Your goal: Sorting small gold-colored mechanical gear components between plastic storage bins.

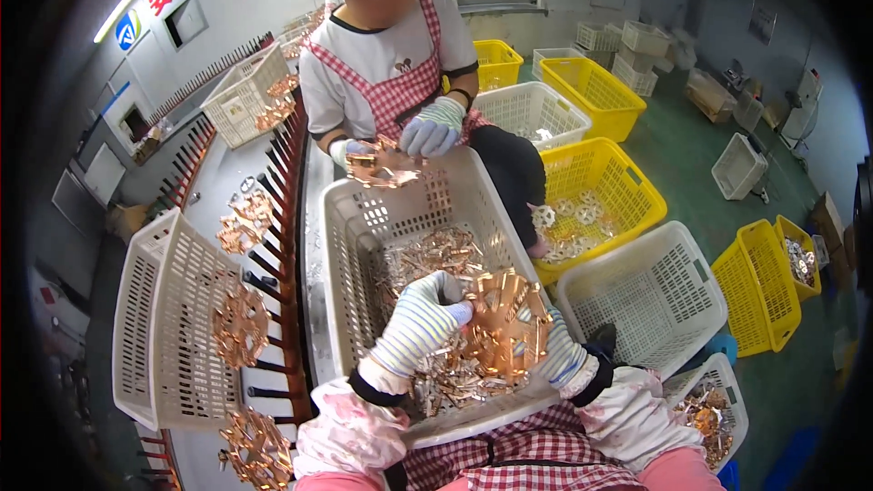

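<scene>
Both my hands wear striped knit gloves and are raised over the near end of a white basket (332, 291). My right hand (559, 350) grips a copper-coloured, flat metal casting (500, 332) by its right side, some fingers hidden behind it. At the casting's left edge my left hand (418, 323) is closed, thumb and fingers pinched on its rim. Beneath them, the basket holds many small silver and copper-coloured metal pieces (441, 255). Across the basket, a co-worker's gloved hands (434, 127) hold a similar copper-coloured casting (382, 164).
On the left, more castings (241, 323) lie beside a conveyor with a row of dark pegs (286, 336) and a white crate (173, 327). To the right stand a yellow basket (637, 191) of round metal parts, a white basket (682, 264) and a basket of metal scraps (727, 391).
</scene>
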